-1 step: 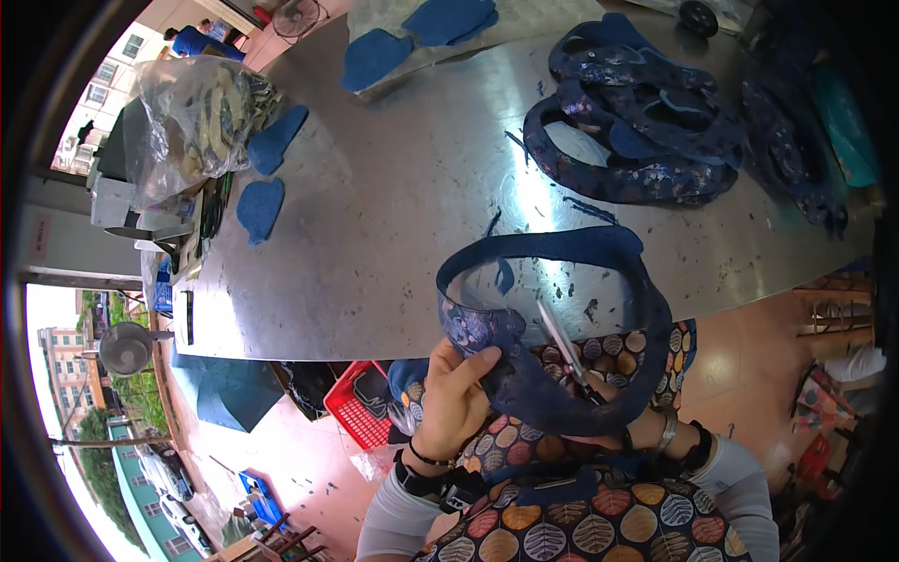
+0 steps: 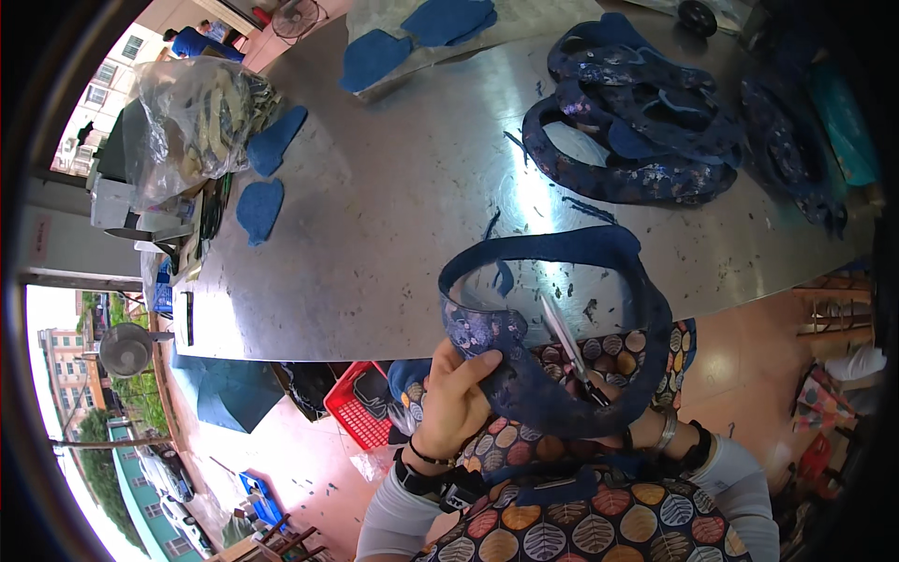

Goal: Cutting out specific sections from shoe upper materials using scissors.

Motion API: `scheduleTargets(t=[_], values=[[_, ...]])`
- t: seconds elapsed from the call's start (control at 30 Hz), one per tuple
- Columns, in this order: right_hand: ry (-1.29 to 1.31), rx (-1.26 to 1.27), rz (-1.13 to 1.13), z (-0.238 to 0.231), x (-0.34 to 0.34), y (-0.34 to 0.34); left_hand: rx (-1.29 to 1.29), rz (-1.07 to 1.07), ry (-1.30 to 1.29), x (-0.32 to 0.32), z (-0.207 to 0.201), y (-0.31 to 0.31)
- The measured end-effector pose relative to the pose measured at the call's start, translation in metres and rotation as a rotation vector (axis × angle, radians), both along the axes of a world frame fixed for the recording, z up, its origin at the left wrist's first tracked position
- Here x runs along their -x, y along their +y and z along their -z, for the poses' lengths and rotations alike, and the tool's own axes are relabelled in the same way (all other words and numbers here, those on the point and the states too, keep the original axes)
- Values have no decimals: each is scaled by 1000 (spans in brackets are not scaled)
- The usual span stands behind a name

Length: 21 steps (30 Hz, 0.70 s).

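Note:
A dark navy fabric loop (image 2: 552, 245) with a metallic floral pattern hangs over the table's near edge and my lap. My left hand (image 2: 457, 389) pinches its left side between thumb and fingers. Inside the loop a pair of scissors (image 2: 560, 330) points up and left, its blades looking nearly closed and apart from the fabric. My right hand (image 2: 609, 387) holds the scissors by their dark handles; the loop's lower band hides most of that hand. A small blue scrap (image 2: 505, 278) shows through the loop.
The metal table (image 2: 375, 234) carries a pile of similar loops (image 2: 646, 122) at far right. Blue fabric pieces (image 2: 259, 212) and a clear plastic bag (image 2: 201, 117) lie at left. Dark thread scraps (image 2: 592, 210) are scattered about. A red basket (image 2: 361, 412) stands below the near edge.

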State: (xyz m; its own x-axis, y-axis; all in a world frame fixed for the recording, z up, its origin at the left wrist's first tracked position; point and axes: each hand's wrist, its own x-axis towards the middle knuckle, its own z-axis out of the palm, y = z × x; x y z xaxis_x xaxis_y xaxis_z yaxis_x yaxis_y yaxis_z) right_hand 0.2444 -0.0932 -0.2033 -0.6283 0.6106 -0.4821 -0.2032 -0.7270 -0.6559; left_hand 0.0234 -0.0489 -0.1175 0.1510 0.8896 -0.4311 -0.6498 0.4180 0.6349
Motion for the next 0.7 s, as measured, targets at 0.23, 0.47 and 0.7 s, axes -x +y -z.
scheduleTargets(t=[0.23, 0.47, 0.7], values=[[-149, 12, -9, -17, 17, 9, 88, 66, -111, -4, -7, 13], [-123, -793, -80, -48, 18, 14, -154, -141, 396, -17, 15, 3], [165, -433, -270, -48, 8, 16, -105, -218, 210, -22, 17, -2]])
